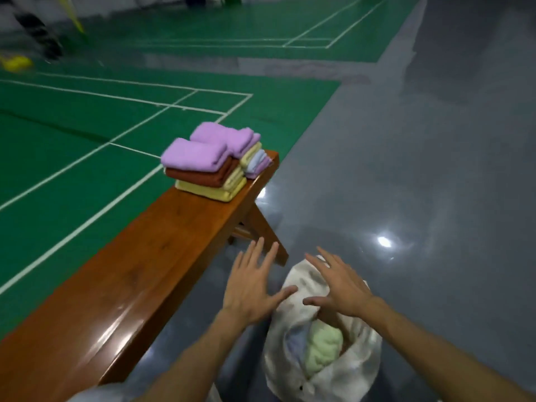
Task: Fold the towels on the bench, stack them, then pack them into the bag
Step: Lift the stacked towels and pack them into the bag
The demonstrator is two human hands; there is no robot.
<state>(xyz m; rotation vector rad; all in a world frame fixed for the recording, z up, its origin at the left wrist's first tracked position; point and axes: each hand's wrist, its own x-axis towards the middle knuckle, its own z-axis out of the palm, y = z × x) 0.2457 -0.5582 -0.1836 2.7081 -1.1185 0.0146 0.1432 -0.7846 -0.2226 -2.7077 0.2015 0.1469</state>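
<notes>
Two stacks of folded towels stand at the far end of the wooden bench [121, 288]. The nearer stack [204, 169] has a purple towel on top, a brown one under it and yellow ones below. The farther stack [246, 149] has purple on top with yellow and pale blue beneath. A cream cloth bag [327, 369] stands open on the floor beside the bench, with a light green towel [322, 349] and a pale blue one inside. My left hand [249, 288] and my right hand [342, 288] hover over the bag with fingers spread, holding nothing.
The bench runs along a green court floor [58, 158] with white lines. Grey glossy floor [420, 175] lies to the right of the bench. A blurred dark and yellow shape [32, 42] is at the far left.
</notes>
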